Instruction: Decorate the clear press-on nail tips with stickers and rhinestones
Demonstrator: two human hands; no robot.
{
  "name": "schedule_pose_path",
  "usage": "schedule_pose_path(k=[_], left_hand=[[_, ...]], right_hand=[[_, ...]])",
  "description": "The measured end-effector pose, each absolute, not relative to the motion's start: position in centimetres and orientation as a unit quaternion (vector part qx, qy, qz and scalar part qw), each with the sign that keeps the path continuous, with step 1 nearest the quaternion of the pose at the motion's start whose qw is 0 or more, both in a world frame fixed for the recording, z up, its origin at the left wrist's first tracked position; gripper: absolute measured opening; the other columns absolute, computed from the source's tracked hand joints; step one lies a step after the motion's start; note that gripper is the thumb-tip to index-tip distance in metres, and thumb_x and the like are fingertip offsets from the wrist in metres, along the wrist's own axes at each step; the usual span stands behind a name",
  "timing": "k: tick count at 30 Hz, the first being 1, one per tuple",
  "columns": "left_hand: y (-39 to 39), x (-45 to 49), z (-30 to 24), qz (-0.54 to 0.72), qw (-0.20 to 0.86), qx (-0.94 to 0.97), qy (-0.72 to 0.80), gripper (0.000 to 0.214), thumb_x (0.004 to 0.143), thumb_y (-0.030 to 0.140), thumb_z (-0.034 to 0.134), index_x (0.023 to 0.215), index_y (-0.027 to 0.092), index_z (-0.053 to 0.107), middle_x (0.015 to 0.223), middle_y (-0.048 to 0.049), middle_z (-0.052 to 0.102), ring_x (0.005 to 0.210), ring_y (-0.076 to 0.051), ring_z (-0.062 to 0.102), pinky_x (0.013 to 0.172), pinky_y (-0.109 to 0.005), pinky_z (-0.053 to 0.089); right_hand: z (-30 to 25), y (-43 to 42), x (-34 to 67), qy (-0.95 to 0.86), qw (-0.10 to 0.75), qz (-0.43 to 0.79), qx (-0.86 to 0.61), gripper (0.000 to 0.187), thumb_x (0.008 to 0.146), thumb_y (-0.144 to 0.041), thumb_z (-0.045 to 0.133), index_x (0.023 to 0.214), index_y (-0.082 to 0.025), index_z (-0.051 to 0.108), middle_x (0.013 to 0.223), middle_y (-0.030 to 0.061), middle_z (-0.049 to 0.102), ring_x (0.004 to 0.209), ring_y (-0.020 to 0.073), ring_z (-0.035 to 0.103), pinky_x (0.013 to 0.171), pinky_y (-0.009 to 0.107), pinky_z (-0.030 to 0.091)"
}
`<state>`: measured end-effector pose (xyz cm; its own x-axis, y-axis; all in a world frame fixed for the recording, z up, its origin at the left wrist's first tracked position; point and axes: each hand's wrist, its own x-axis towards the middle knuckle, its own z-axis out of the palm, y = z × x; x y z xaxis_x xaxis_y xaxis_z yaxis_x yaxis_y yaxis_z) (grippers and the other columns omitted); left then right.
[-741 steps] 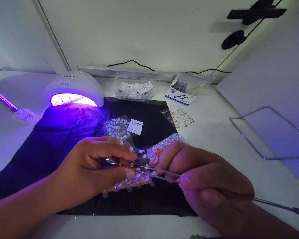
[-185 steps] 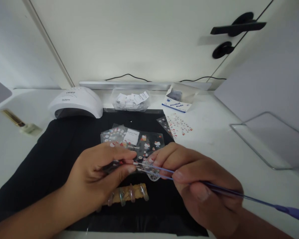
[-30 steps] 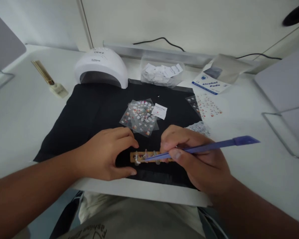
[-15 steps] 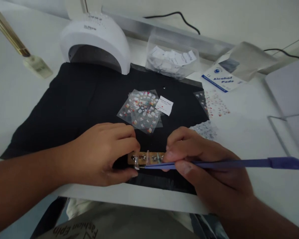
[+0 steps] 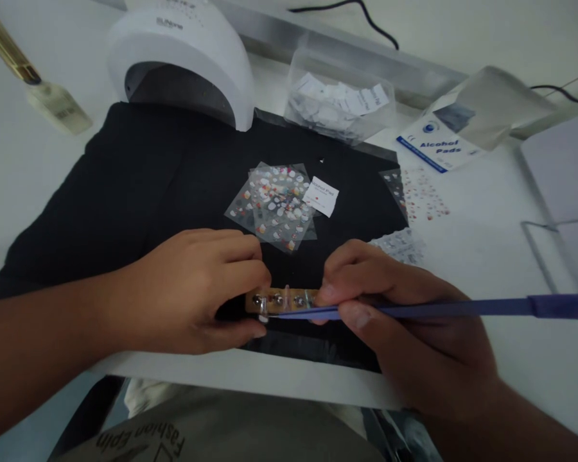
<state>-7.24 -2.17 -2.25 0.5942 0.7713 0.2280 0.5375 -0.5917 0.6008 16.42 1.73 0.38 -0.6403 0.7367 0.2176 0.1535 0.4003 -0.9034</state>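
Note:
My left hand [image 5: 207,292] curls around the left end of a short wooden nail display strip [image 5: 272,294], with thumb in front and fingers behind. Clear false nail tips stand on the strip's round metal studs; the leftmost nail tip [image 5: 264,307] is beside my left fingers. Pinched in my right hand [image 5: 390,308] is a pair of blue tweezers [image 5: 481,308], held almost level. Their point is at the lower part of the leftmost nail tip, by a small whitish spot. My right fingers cover the strip's right end.
On the black mat [image 5: 173,167] lie overlapping clear sticker sheets [image 5: 282,205] and an alcohol pad packet [image 5: 322,196]. Behind stand a white nail lamp [image 5: 187,45], a clear bin [image 5: 340,106] of packets and an alcohol pads box [image 5: 446,144]. A wide brush [image 5: 58,106] lies at left.
The view has shifted slightly, so the background sits a little higher. Both hands keep nearly the same pose, and the tweezers' point stays by the leftmost nail tip.

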Motion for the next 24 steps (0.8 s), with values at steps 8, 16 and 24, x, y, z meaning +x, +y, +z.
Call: schedule_pose_path(k=[8,16,24], left_hand=[[-2.1,-7.27,-2.3,0.24,0.253,0.857,0.38,0.013,0.085,0.026,0.07,0.092,0.015,0.068,0.087,-0.0033,0.063,0.074,-0.016,0.057,0.064,-0.03,0.043],[-2.19,-7.33,-2.28,0.237,0.243,0.857,0.388,0.014,0.086,0.029,0.068,0.094,0.018,0.064,0.088,-0.0039,0.063,0.074,-0.016,0.057,0.063,-0.029,0.044],[-2.26,-7.21,-2.12,0.254,0.298,0.841,0.373,0.012,0.089,0.022,0.059,0.098,0.017,0.065,0.089,-0.0042,0.06,0.076,-0.018,0.055,0.066,-0.031,0.044]], right_hand=[[0.28,1.83,16.49,-0.775,0.315,0.467,-0.287,0.015,0.091,-0.015,0.062,0.091,-0.025,0.072,0.071,0.0013,0.066,0.069,0.0172,0.059,0.061,0.033,0.047],[0.23,1.84,16.5,-0.774,0.309,0.469,-0.292,0.016,0.091,-0.014,0.06,0.092,-0.025,0.071,0.072,0.0017,0.066,0.07,0.0178,0.059,0.062,0.034,0.047],[0.33,1.77,16.53,-0.779,0.308,0.466,-0.285,0.018,0.091,-0.01,0.057,0.092,-0.023,0.07,0.072,0.0013,0.064,0.071,0.017,0.059,0.064,0.034,0.047]])
